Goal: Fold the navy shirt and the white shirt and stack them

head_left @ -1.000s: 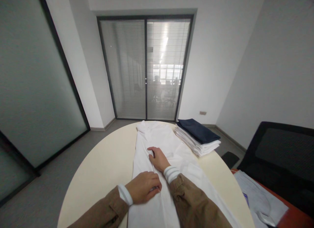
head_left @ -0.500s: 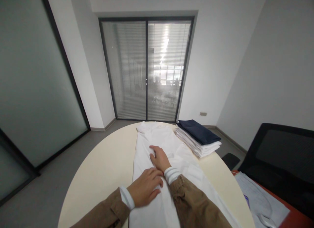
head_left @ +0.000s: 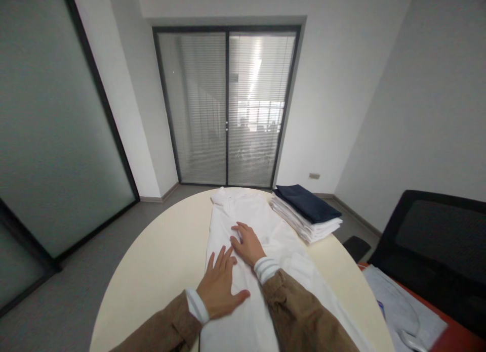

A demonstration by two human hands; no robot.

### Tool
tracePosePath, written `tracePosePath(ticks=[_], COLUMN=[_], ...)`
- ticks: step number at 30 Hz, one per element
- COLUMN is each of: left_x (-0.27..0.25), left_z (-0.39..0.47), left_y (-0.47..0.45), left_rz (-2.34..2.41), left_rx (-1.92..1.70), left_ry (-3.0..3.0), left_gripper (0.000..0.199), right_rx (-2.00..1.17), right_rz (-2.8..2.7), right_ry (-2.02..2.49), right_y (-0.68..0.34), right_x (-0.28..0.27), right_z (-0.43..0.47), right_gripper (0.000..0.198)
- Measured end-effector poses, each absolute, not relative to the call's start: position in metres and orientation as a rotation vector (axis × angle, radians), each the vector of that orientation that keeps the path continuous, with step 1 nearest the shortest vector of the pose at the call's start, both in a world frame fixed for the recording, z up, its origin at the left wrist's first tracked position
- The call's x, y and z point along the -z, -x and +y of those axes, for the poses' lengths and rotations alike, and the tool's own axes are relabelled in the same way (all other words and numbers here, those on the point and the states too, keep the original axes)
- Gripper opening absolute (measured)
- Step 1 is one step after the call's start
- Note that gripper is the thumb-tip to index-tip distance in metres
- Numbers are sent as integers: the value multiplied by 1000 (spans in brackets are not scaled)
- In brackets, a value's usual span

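Observation:
A white garment (head_left: 246,205), perhaps a shirt, lies stretched lengthwise over the round table (head_left: 159,261), its left part folded inward. My left hand (head_left: 220,286) rests on its left side, fingers spread and thumb pointing right. Just beyond and to the right, my right hand (head_left: 248,243) lies on the cloth with its fingers extended and slightly bent. Neither hand grips the fabric. My right sleeve covers part of the garment's near right side.
At the table's back right stands a stack of folded white cloth (head_left: 304,228) topped by a folded navy cloth (head_left: 307,203). A black mesh chair (head_left: 436,240) is on the right, near a pale sheet (head_left: 406,301) with a white cable on it. Glass doors (head_left: 228,109) are beyond the table.
My left hand has swung its fingers forward and left, away from my right wrist, and spread them. My right hand's fingers have shifted slightly; the garment looks the same.

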State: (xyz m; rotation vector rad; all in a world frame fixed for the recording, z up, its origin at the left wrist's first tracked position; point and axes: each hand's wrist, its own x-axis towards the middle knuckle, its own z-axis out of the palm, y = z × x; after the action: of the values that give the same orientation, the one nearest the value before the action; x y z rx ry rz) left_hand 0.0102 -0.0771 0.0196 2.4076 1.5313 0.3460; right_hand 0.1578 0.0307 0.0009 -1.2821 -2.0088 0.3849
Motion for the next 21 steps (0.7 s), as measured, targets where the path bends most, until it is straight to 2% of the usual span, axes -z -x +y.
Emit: tracePosePath(ticks=[5,9,11,13,17,21], left_x=[-21,-18,-18,-19,-17,-3], left_z=[-78,-80,-77,-68,-37,-9], left_y=[-13,-14,-10,-1,22,41], left_rz=[1632,1598,1543,1495,1587,1607], left_rx=[-286,-321,-364,-487,-1016,-1215], left_ry=[-2319,-2302,-2295,-2249,-1958,-1964], left_gripper=[101,105,92,68,27,28], right_rx=[-340,-234,-250,-279,-305,-356], right_rz=[-2090,-2145,-2197,-2264,-2399,-2497], right_ry=[1348,1199,1111,1085,1174,1215], right_y=[-157,-156,-156,-155,-153,-154], right_x=[-3,-10,-12,-12,-8,-9], right_z=[30,27,24,21,15,11], right_gripper=[39,32,31,35,49,66])
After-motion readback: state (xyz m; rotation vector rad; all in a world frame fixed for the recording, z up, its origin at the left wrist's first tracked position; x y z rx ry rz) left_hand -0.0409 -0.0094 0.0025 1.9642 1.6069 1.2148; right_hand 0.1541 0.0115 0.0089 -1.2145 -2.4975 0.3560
